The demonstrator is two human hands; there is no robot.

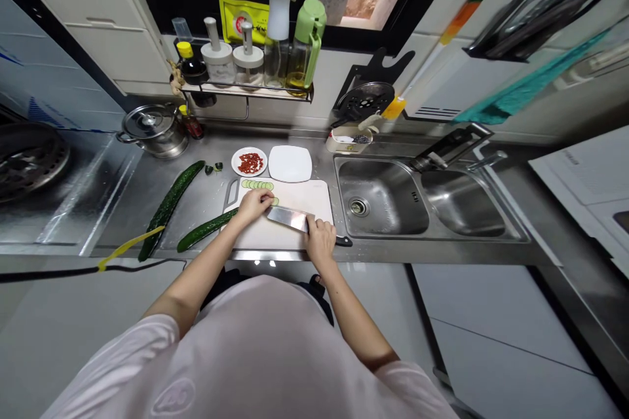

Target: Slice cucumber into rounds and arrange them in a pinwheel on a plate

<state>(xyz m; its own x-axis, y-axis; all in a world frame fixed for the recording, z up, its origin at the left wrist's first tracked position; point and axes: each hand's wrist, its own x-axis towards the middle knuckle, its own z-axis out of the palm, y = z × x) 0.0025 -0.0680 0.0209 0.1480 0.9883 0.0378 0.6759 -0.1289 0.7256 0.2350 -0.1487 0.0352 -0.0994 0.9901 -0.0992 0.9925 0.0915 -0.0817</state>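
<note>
A cucumber (206, 230) lies across the left edge of the white cutting board (314, 200) and runs under my left wrist. My left hand (254, 205) is closed over its far part, fingers bent close to the blade. My right hand (320, 241) grips a cleaver (289, 217); its blade lies close to my left fingertips, and a black handle end shows past my palm. A pale slice (275, 201) is beside the blade. Overlapping cucumber slices (257, 184) form a row along the board's back edge.
Behind the board are a plate of chopped red pieces (250, 162) and a white plate (289, 163). Another cucumber (171, 209) lies left, near dark green scraps (212, 169) and a lidded pot (154, 129). A double sink (383, 200) is right. Bottles crowd the rack (246, 89).
</note>
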